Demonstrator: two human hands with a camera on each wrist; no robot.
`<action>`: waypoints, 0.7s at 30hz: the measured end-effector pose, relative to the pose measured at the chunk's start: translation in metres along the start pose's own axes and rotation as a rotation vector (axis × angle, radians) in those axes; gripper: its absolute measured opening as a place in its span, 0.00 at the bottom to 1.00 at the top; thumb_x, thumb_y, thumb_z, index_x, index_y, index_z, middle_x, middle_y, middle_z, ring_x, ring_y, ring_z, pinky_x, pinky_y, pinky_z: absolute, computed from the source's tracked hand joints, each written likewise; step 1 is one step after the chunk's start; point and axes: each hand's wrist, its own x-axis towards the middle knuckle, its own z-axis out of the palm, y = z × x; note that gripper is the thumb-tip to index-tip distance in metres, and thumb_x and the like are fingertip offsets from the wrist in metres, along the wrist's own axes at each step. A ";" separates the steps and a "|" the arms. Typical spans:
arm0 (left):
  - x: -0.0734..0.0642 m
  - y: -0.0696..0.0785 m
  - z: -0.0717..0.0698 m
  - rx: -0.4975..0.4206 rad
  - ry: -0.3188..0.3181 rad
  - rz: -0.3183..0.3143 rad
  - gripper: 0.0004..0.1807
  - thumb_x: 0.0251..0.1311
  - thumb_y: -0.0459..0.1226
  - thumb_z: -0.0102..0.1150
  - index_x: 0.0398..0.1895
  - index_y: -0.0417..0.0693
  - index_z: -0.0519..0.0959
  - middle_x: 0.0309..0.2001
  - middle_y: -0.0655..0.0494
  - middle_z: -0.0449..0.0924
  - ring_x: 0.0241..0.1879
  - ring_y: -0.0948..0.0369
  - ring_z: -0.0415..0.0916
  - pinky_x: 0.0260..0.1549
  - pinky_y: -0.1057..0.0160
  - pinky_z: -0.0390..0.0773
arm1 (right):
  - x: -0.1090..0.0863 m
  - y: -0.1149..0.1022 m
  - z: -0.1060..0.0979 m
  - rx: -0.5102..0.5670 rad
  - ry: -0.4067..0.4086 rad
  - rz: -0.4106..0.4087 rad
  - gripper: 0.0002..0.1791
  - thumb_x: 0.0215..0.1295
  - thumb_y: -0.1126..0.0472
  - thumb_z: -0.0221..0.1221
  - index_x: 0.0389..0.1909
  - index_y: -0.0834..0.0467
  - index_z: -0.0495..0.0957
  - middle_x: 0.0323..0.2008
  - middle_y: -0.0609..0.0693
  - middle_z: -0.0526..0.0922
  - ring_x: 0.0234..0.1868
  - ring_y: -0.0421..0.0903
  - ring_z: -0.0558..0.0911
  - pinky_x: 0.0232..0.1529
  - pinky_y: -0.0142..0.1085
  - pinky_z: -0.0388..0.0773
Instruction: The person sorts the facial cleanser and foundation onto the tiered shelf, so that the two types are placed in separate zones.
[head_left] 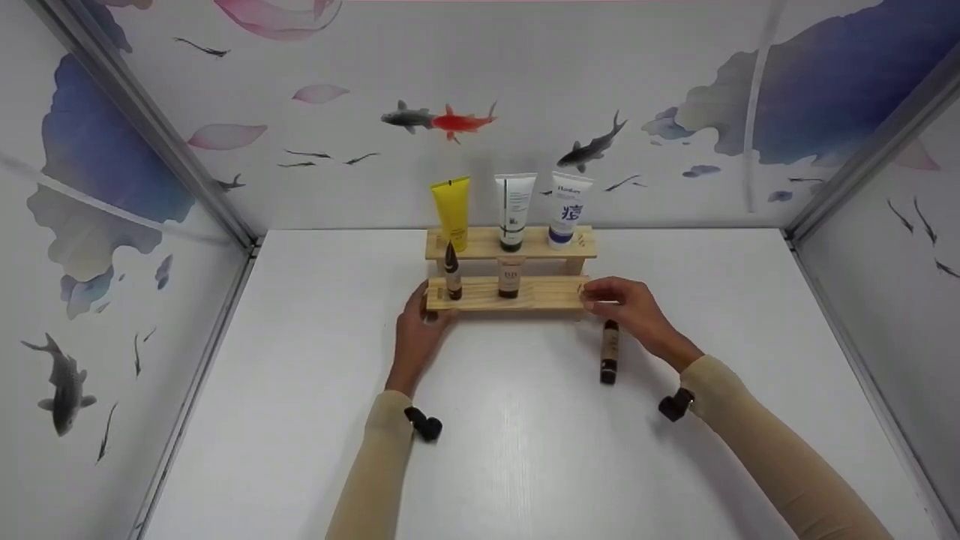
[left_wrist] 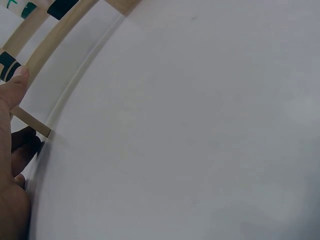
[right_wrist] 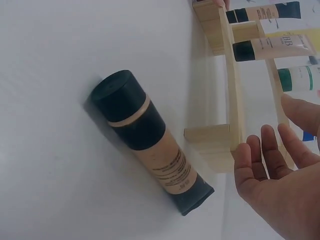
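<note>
A two-tier wooden rack (head_left: pixel 517 301) stands at the back of the white table. My left hand (head_left: pixel 420 334) grips its lower left end; in the left wrist view the thumb (left_wrist: pixel 17 85) lies on the front edge, with fingers behind the leg. At the lower right end is my right hand (head_left: pixel 630 307), fingers loosely bent and holding nothing, the little finger at the board's end. A black-and-tan cosmetic tube (right_wrist: pixel 167 167) lies on the table beneath that hand. On the lower tier stand a dark slim tube (head_left: pixel 453 277) and a beige BB tube (head_left: pixel 509 279).
The upper tier carries a yellow tube (head_left: pixel 451 214), a white tube with a dark cap (head_left: pixel 514 210) and a white-and-blue tube (head_left: pixel 568 210). Printed panels (head_left: pixel 480 45) wall the table at the back and both sides.
</note>
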 end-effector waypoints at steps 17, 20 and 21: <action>0.000 -0.002 0.000 -0.014 0.002 0.003 0.48 0.72 0.49 0.75 0.86 0.42 0.62 0.72 0.45 0.79 0.60 0.55 0.79 0.63 0.51 0.78 | -0.024 0.032 -0.022 -0.022 0.056 0.047 0.28 0.80 0.55 0.68 0.71 0.67 0.78 0.66 0.62 0.83 0.65 0.50 0.81 0.59 0.25 0.79; -0.001 -0.002 0.000 -0.020 0.001 -0.002 0.48 0.72 0.50 0.74 0.87 0.43 0.62 0.72 0.46 0.79 0.61 0.55 0.79 0.63 0.51 0.78 | -0.028 0.035 -0.025 -0.019 0.061 0.050 0.28 0.80 0.54 0.68 0.70 0.66 0.79 0.66 0.62 0.84 0.63 0.48 0.81 0.58 0.25 0.79; -0.001 -0.001 0.000 -0.023 0.001 -0.004 0.48 0.72 0.50 0.74 0.87 0.43 0.62 0.72 0.46 0.79 0.60 0.55 0.79 0.63 0.50 0.78 | -0.029 0.036 -0.026 -0.021 0.062 0.051 0.28 0.80 0.53 0.68 0.70 0.66 0.79 0.65 0.62 0.84 0.62 0.48 0.81 0.58 0.26 0.79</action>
